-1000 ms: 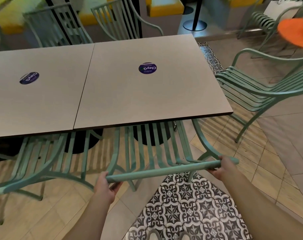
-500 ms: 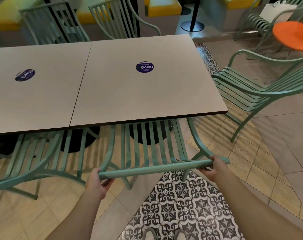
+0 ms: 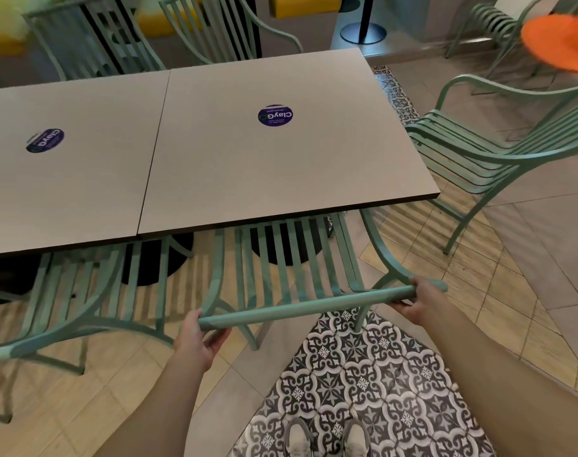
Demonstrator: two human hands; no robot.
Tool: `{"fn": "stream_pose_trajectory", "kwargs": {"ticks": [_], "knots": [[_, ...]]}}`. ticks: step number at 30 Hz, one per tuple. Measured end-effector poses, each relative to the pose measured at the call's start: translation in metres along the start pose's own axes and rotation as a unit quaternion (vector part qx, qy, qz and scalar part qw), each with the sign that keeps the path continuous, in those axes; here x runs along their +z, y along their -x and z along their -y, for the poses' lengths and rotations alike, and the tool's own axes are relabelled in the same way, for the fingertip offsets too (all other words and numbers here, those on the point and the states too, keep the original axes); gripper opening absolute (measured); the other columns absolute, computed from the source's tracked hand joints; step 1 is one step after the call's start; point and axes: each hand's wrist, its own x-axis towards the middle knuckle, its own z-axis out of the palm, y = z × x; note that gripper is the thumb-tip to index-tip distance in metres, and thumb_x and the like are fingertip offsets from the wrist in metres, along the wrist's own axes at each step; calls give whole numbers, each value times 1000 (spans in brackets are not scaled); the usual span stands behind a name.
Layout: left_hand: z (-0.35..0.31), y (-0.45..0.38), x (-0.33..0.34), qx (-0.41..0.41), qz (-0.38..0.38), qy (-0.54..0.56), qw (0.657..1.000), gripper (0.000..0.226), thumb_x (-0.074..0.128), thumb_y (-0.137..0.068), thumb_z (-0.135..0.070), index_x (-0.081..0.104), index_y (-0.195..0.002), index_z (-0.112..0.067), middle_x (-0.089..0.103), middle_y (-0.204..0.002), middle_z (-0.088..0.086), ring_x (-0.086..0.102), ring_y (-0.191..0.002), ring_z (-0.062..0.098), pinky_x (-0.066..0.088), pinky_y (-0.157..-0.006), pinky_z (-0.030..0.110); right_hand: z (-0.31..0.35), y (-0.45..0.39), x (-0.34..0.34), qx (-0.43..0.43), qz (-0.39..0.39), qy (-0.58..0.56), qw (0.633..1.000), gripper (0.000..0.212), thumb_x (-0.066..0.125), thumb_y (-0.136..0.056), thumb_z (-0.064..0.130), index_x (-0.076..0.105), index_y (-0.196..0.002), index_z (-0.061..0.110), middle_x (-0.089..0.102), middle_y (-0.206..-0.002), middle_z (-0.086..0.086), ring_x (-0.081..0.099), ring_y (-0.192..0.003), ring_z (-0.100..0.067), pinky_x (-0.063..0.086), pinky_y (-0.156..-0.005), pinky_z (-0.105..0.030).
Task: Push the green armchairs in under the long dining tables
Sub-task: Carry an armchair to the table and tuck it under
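Left hand: is being curled around the top rail's left end.
Green armchair: seat is being held partly under the long dining table.
Right hand: is being wrapped around the rail's right end.

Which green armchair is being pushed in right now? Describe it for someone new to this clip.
Start at the long dining table made of two square tops. Along its near edge stand two green armchairs; take the armchair under the right-hand top. Unlike the neighbour chair on its left, both hands grip its top rail: left hand, right hand.
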Motion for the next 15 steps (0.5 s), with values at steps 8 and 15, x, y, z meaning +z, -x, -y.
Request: {"fn": "stream_pose_trajectory", "kwargs": {"ticks": [8,15], "knots": [[-1,-1,-12,13,37,-72,997,47,63,-92,-39,49,-125,-9,58,-117,18,64,-100,34,60,-72,42,-6,0,-12,-37,37,19,998,30,54,-96,23,43,-118,6,52,-115,-18,56,-104,-39,54,-79,-54],[-20,4,-12,239,-79,-332,909,51,55,-95,-42,52,-135,-9,57,-124,14,54,-112,32,45,-99,49,-5,4,-63,-137,-18,182,973,49,42,-101,39,39,-139,9,52,-127,-17,53,-115,-36,46,-94,-52]]}}
